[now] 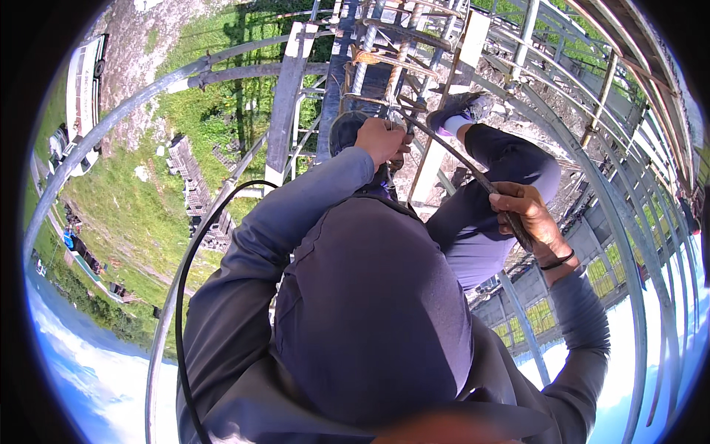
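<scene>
My right hand (521, 218) is closed around a long dark metal bar (462, 160), which slants up and left toward the tip of my left hand's fingers. My left hand (381, 140) has bent, pinched fingers at a small piece of metal by the bar's far end; what exactly they hold is hidden. Just beyond it stands a cage of ribbed steel bars (399, 66) with tied hoops and an orange-tan wrapping (367, 57), set against a dark panel (342, 81). My legs (492, 170) and shoes (458, 111) rest among the bars and boards around it.
Weathered boards (287, 96) and metal scaffold tubes (126, 103) surround me, with more tubes (625, 244) at right. A black cable (188, 274) loops past my left arm. Far below lie grass (118, 214), gravel, stacked blocks (192, 177) and a white vehicle (83, 81).
</scene>
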{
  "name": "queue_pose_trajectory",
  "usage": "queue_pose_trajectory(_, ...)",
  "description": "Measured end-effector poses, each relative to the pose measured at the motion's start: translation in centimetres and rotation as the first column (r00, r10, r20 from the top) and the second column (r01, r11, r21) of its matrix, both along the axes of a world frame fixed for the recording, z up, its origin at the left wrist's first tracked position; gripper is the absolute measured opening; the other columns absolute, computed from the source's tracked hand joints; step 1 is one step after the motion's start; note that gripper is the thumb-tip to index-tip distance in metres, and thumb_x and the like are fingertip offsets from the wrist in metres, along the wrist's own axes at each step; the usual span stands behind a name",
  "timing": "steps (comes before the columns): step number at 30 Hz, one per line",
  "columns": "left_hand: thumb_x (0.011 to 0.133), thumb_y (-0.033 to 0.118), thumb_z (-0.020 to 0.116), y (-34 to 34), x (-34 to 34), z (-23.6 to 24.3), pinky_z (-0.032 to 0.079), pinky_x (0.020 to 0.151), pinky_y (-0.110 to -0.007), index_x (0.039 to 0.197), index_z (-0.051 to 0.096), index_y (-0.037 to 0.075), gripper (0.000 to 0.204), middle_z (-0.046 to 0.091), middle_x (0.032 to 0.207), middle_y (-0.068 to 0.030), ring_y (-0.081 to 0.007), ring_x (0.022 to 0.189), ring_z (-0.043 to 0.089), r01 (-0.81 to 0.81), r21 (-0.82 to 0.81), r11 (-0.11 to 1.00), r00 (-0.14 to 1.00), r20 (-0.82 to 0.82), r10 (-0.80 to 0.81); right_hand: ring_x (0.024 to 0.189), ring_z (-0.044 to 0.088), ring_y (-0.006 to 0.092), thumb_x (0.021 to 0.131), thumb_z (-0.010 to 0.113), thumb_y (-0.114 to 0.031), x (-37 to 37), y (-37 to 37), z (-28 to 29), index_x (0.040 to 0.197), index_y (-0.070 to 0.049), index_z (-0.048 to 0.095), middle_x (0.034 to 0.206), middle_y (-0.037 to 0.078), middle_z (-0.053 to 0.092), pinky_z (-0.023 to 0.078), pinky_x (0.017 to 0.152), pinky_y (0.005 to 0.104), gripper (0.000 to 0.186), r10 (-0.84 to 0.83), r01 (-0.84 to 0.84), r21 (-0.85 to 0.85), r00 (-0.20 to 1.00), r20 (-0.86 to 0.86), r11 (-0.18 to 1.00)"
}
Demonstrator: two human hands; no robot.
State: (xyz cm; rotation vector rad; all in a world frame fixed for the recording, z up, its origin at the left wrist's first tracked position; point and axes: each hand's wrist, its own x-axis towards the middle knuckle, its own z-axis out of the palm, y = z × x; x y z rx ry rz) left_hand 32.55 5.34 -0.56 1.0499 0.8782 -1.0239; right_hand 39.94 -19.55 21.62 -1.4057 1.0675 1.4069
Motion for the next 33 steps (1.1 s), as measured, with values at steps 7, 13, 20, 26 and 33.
queue_pose_trajectory(7, 0.101, 0.008, 0.059, 0.9, -0.4, -3.1, 0.064, 0.068, -0.038, 0.105, 0.066, -0.007, 0.017, 0.073, 0.097, -0.0171, -0.0257, 0.080, 0.075, -0.083, -0.103, 0.991, 0.994, -0.080, 0.075, 0.060, 0.045, 0.0091, 0.106, 0.051, -0.015, -8.7, 5.9, 1.7, 0.134, 0.003, 0.050, 0.080, 0.002, 0.046, 0.044, 0.059, 0.0245, 0.033, -0.881, 0.955, 0.175, -0.137, -0.452, -0.238)
queue_pose_trajectory(13, 0.104, 0.010, 0.059, -1.4, -1.1, -1.0, 0.067, 0.078, -0.040, 0.107, 0.061, -0.007, 0.017, 0.072, 0.102, -0.0200, -0.0321, 0.093, 0.076, -0.411, -0.075, 0.908, 0.904, -0.163, 0.396, 0.049, 0.048, 0.0144, 0.106, 0.051, -0.012, -8.5, 4.6, 0.0, 0.141, -0.002, 0.044, 0.067, 0.003, 0.052, 0.041, 0.048, 0.0318, 0.037, 0.045, -0.161, 0.204, 0.876, 0.481, 0.966)
queue_pose_trajectory(20, 0.094, 0.020, 0.064, 1.1, 1.2, -3.3, 0.061, 0.072, -0.037, 0.098, 0.072, -0.002, 0.023, 0.075, 0.089, -0.0158, -0.0251, 0.084, 0.076, -0.058, -0.166, 0.984, 0.978, -0.210, 0.022, 0.050, 0.049, 0.0147, 0.105, 0.056, -0.020, -5.1, 2.0, -0.8, 0.114, -0.003, 0.052, 0.063, 0.002, 0.050, 0.039, 0.047, 0.0350, 0.019, 0.096, -0.169, 0.334, 0.970, 0.225, 0.927)
queue_pose_trajectory(26, 0.096, 0.017, 0.060, 7.6, 8.1, -2.9, 0.056, 0.059, -0.034, 0.104, 0.077, 0.001, 0.024, 0.077, 0.085, -0.0116, -0.0192, 0.068, 0.073, 0.157, 0.432, 0.888, 0.762, 0.520, -0.387, 0.050, 0.055, 0.0211, 0.101, 0.063, -0.024, -3.6, 3.6, -0.6, 0.084, -0.003, 0.054, 0.059, 0.008, 0.053, 0.044, 0.048, 0.0424, 0.028, 0.431, -0.542, 0.248, 0.815, 0.386, 0.803)
queue_pose_trajectory(33, 0.098, 0.021, 0.067, 5.0, 17.1, 0.5, 0.036, 0.047, -0.022, 0.106, 0.075, 0.002, 0.023, 0.069, 0.074, -0.0044, -0.0067, 0.055, 0.051, -0.327, 0.087, 0.941, 0.866, 0.427, 0.261, 0.068, 0.073, 0.0379, 0.084, 0.065, -0.012, 2.2, -1.3, -2.1, 0.101, -0.001, 0.060, 0.070, 0.017, 0.070, 0.057, 0.059, 0.0486, 0.022, 0.815, -0.913, -0.384, -0.324, 0.480, -0.137)
